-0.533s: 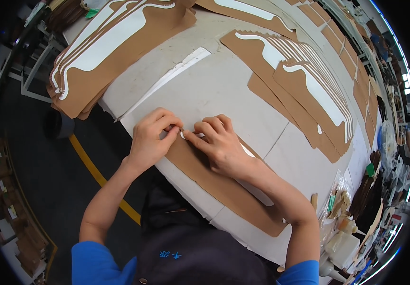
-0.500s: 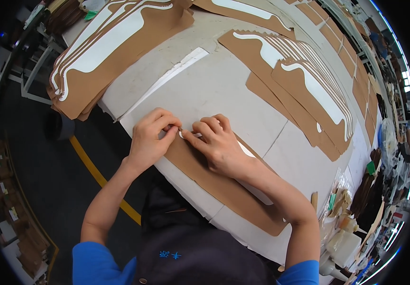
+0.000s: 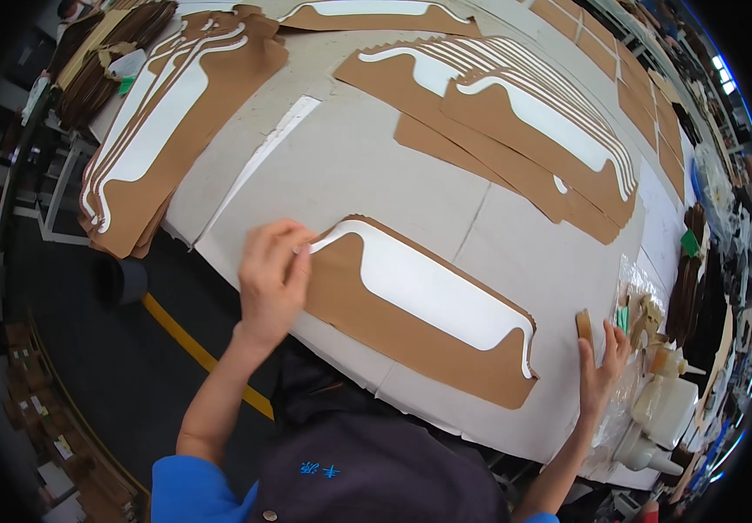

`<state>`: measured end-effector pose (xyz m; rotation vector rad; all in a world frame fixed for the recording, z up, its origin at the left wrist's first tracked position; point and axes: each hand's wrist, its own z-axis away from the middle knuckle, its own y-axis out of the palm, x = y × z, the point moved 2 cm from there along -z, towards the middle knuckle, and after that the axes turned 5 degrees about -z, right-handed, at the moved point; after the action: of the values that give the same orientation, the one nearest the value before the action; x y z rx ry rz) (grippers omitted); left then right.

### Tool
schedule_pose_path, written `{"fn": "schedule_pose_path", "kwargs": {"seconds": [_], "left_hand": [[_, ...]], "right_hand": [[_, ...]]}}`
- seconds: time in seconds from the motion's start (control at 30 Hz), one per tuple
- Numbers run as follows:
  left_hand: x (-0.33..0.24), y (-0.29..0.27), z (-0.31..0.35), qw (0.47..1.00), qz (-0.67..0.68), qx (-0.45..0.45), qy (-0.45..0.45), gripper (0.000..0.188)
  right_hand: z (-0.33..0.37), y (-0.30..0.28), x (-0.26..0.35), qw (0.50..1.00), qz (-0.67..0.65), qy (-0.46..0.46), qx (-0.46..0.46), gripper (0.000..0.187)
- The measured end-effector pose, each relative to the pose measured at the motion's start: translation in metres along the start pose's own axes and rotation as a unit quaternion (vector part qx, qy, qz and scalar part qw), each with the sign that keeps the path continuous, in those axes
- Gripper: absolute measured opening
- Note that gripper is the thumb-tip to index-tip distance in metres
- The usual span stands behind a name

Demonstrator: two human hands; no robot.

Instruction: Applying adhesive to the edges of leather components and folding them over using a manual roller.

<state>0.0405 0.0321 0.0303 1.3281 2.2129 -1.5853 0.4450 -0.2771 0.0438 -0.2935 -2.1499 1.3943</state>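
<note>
A brown sheet, leather-like, (image 3: pixel 411 349) with a long white shaped panel (image 3: pixel 428 283) on it lies aslant on the table in front of me. My left hand (image 3: pixel 273 277) pinches its left end between thumb and fingers, where the white panel narrows to a tip. The pinched corner is partly hidden by the fingers. Off to the right, my right hand (image 3: pixel 601 364) is empty, its thumb and fingers apart. Close to that thumb lies a short flat tan stick (image 3: pixel 583 324), with a small gap between them.
More brown pieces with white panels are fanned in a pile (image 3: pixel 524 131) at the far right and stacked (image 3: pixel 162 122) at the left. White plastic bottles (image 3: pixel 665 410) and clear plastic wrap (image 3: pixel 642 279) crowd the right edge. A white strip (image 3: pixel 263 157) lies farther back.
My right hand has left the brown sheet and moved right, beside the tan stick. My left hand stays at the sheet's left end. The white panel is now uncovered, and the view has shifted.
</note>
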Motion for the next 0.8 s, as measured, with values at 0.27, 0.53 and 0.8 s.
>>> {"fn": "schedule_pose_path", "kwargs": {"seconds": [0.27, 0.53, 0.8], "left_hand": [[-0.148, 0.092, 0.05, 0.924, 0.159, 0.228, 0.262, 0.037], [-0.174, 0.119, 0.065, 0.909, 0.066, 0.247, 0.329, 0.046], [-0.164, 0.089, 0.087, 0.911, 0.071, 0.26, 0.312, 0.042]], "right_hand": [[0.032, 0.001, 0.015, 0.99, -0.122, 0.003, 0.066, 0.042], [0.028, -0.014, 0.024, 0.956, -0.159, -0.036, 0.245, 0.045], [0.029, -0.022, 0.062, 0.927, -0.087, -0.238, 0.277, 0.049]]}}
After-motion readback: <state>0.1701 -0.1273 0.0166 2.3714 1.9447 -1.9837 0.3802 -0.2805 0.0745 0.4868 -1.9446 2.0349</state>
